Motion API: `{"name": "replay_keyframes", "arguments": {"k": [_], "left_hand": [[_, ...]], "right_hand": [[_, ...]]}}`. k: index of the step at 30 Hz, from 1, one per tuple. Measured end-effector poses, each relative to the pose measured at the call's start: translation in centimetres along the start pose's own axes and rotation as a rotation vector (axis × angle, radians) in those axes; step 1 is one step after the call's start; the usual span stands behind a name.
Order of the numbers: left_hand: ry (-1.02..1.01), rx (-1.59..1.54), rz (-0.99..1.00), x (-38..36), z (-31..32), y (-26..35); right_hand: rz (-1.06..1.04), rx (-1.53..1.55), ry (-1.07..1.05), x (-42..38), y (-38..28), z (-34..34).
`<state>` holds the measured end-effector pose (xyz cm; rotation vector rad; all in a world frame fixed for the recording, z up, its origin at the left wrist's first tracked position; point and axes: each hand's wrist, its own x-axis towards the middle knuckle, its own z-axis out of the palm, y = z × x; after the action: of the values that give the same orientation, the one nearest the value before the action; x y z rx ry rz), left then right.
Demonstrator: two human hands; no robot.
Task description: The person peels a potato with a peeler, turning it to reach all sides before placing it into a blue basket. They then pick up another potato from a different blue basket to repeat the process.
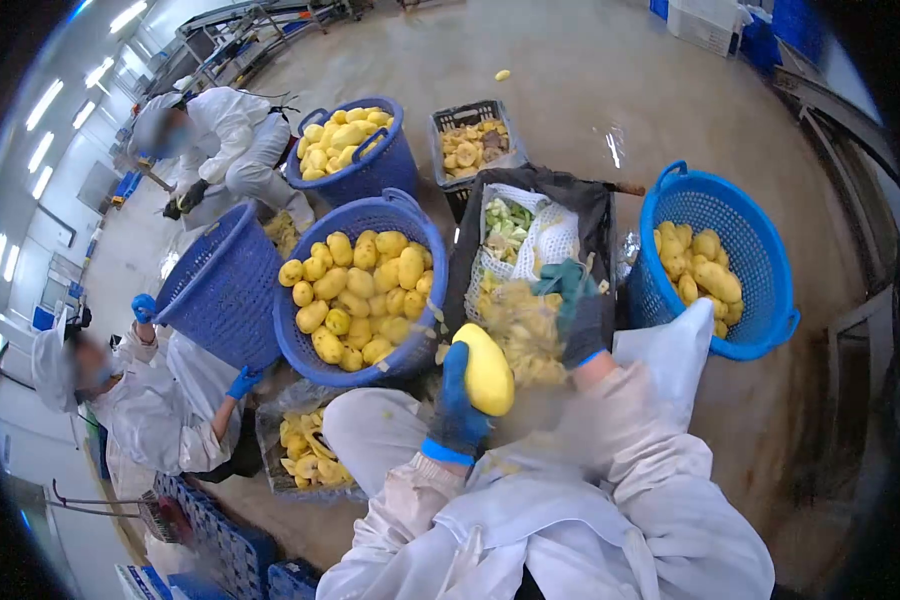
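A large, smooth yellow potato [489,372] is gripped in my left hand [458,405], which wears a dark blue glove with a bright blue cuff. My right hand [586,328], dark-gloved, hangs over the black-lined crate [610,235] in front of me and is smeared by motion. Whether its fingers hold anything I cannot tell. Close to its fingertips is a crumpled green piece [566,282]. Pale yellow scraps [530,335] lie in the crate beneath, with white netting [548,235] and greenish-white pieces [507,225] farther back.
Left of the crate stands a purple basket of potatoes [300,335]; to its right, a blue basket [648,300] holds more. Behind are another full basket [370,180] and a crate of scraps [435,150]. A co-worker [160,395] at left holds a tilted basket [225,285]; another person [230,140] bends farther back.
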<state>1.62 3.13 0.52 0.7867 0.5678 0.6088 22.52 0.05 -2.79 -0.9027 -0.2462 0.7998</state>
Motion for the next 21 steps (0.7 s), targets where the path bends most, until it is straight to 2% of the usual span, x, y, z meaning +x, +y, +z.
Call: {"name": "replay_keyframes", "arguments": {"k": [1,3,5,7,8,10,12,13,15,17,18,20,21], "left_hand": [[0.066,-0.200,-0.114,0.2,0.3,1.0],[-0.015,-0.130,0.027,-0.2,0.5,0.5],[-0.045,-0.211,-0.011,0.5,0.8,0.0],[0.020,-0.433,-0.237,0.7,0.1,-0.3],[0.025,-0.450,-0.242,0.5,0.2,0.1],[0.027,-0.483,-0.254,0.4,1.0,1.1],[0.008,-0.512,-0.270,0.7,1.1,0.5],[-0.006,-0.523,-0.276,1.2,1.1,0.3],[0.016,-0.508,-0.317,0.8,1.1,0.4],[0.071,-0.457,-0.366,0.1,1.5,1.5],[0.081,-0.299,-0.259,0.9,0.1,0.0],[0.067,-0.018,-0.065,2.1,-3.4,-4.2],[0.023,0.002,-0.021,2.1,-3.1,-4.2]], "right_hand": [[-0.164,-0.176,-0.016,0.3,0.0,-0.5],[-0.275,-0.305,-0.193,-2.9,2.1,1.7],[-0.433,-0.505,-0.247,-2.9,2.1,1.7],[-0.597,-0.762,-0.179,-1.3,1.8,-0.3],[-0.689,-0.885,-0.152,-0.8,1.1,0.0],[-0.274,-0.384,-0.130,-1.5,0.3,0.6],[-0.112,-0.084,-0.261,-3.9,1.0,2.9],[-0.081,-0.204,-0.284,-5.1,0.3,4.5],[-0.292,-0.251,-0.181,-0.2,3.3,0.1],[-0.293,-0.290,-0.166,-0.6,1.1,0.4],[-0.293,-0.310,-0.159,-0.9,-0.2,0.6],[-0.037,-0.089,-0.207,-4.1,-0.1,3.7],[-0.237,-0.366,-0.282,-2.9,1.1,2.4]]}}
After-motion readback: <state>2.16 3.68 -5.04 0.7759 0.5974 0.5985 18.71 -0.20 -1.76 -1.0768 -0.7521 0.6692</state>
